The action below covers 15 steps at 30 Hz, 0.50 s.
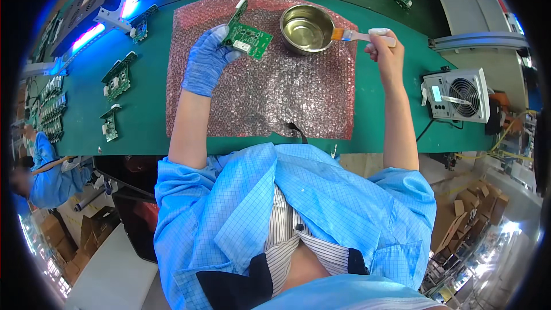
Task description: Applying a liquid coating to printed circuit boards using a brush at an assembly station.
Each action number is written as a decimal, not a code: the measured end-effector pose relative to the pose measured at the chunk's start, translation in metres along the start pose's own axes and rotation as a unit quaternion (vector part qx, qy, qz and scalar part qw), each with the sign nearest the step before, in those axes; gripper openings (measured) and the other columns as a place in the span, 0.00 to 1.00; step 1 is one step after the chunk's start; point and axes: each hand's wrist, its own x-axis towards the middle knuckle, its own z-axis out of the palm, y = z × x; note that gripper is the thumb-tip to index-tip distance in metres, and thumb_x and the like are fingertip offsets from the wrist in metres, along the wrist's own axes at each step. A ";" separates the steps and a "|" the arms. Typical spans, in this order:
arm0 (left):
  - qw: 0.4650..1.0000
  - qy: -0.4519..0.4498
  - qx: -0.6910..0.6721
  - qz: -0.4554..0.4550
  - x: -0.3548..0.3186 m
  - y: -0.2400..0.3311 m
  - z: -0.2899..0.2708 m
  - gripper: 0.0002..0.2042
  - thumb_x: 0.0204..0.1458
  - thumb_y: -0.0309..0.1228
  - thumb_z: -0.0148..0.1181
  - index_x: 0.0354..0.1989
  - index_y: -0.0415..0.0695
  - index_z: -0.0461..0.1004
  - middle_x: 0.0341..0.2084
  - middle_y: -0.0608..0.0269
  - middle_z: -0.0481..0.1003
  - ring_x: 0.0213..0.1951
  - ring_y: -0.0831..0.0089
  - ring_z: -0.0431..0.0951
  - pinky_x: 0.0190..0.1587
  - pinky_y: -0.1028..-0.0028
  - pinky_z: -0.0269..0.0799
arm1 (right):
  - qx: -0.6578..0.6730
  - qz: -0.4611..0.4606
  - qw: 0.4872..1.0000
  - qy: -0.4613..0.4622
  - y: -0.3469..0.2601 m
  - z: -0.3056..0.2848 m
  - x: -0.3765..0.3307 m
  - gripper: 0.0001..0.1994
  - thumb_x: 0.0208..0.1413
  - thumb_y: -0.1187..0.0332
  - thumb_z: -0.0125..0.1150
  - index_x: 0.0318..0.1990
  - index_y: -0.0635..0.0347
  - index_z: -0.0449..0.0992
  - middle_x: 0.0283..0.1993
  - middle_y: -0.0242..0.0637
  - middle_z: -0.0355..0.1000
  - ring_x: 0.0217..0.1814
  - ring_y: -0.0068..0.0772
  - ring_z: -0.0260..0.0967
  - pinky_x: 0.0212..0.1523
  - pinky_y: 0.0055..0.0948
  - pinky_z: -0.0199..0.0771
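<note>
My left hand (208, 57), in a blue glove, is closed on the edge of a green circuit board (250, 39). A smaller upright board with a white connector rises from that board's far left side. Bare apart from a white cover on a fingertip, my right hand (385, 50) grips the pale handle of a flat brush (361, 35). The brush's orange bristle end meets the right rim of a round metal bowl (309, 28). Clear yellowish liquid shows inside the bowl. Beneath the board and bowl lies a sheet of pinkish bubble wrap (264, 92).
Several circuit boards (118, 80) lie on the green table (150, 120) to the left, beside a dark rack with glowing blue-violet lights (90, 34). At the right stands a white fan unit (457, 95); another board (400, 0) lies far right. A person in blue (50, 178) is at the left.
</note>
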 end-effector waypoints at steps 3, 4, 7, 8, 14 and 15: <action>1.000 -0.014 0.004 -0.008 0.010 -0.001 0.005 0.11 0.45 0.32 0.55 0.35 0.39 0.69 0.28 0.57 0.72 0.27 0.69 0.75 0.26 0.76 0.74 | -0.005 -0.016 1.000 -0.001 -0.005 -0.014 0.000 0.06 0.46 0.68 0.53 0.29 0.62 0.69 0.19 0.30 0.66 0.19 0.16 0.63 0.17 0.13 0.57; 0.999 -0.030 0.023 -0.012 0.012 -0.002 0.009 0.11 0.45 0.31 0.55 0.35 0.39 0.69 0.28 0.58 0.72 0.28 0.70 0.75 0.26 0.76 0.74 | 0.015 -0.025 1.000 0.000 -0.007 -0.016 -0.001 0.07 0.47 0.68 0.53 0.29 0.62 0.69 0.20 0.30 0.66 0.20 0.16 0.62 0.19 0.13 0.57; 0.996 -0.066 0.053 -0.024 0.017 -0.004 0.018 0.13 0.44 0.32 0.56 0.38 0.39 0.69 0.28 0.59 0.72 0.30 0.71 0.75 0.27 0.77 0.74 | 0.039 -0.051 0.998 -0.017 -0.017 -0.010 -0.008 0.09 0.48 0.68 0.52 0.33 0.63 0.70 0.21 0.30 0.66 0.22 0.15 0.61 0.21 0.14 0.57; 0.992 -0.089 0.084 -0.040 0.017 -0.004 0.025 0.14 0.43 0.32 0.56 0.38 0.39 0.69 0.29 0.60 0.72 0.31 0.72 0.74 0.27 0.76 0.74 | 0.042 -0.050 0.998 -0.021 -0.020 -0.006 -0.011 0.09 0.48 0.68 0.52 0.33 0.63 0.70 0.21 0.30 0.66 0.22 0.15 0.61 0.21 0.14 0.57; 0.963 -0.174 0.182 -0.093 0.015 -0.008 0.043 0.21 0.42 0.39 0.57 0.43 0.40 0.68 0.34 0.60 0.71 0.35 0.71 0.74 0.35 0.73 0.73 | 0.013 -0.110 0.961 -0.254 -0.033 0.019 -0.022 0.14 0.49 0.64 0.53 0.39 0.65 0.70 0.29 0.31 0.68 0.30 0.18 0.63 0.29 0.17 0.62; 0.963 -0.173 0.182 -0.094 0.013 -0.008 0.044 0.21 0.42 0.39 0.57 0.43 0.40 0.68 0.34 0.60 0.71 0.35 0.71 0.74 0.35 0.73 0.73 | 0.013 -0.110 0.961 -0.255 -0.033 0.021 -0.023 0.14 0.49 0.64 0.53 0.39 0.65 0.70 0.29 0.31 0.68 0.30 0.18 0.63 0.29 0.17 0.62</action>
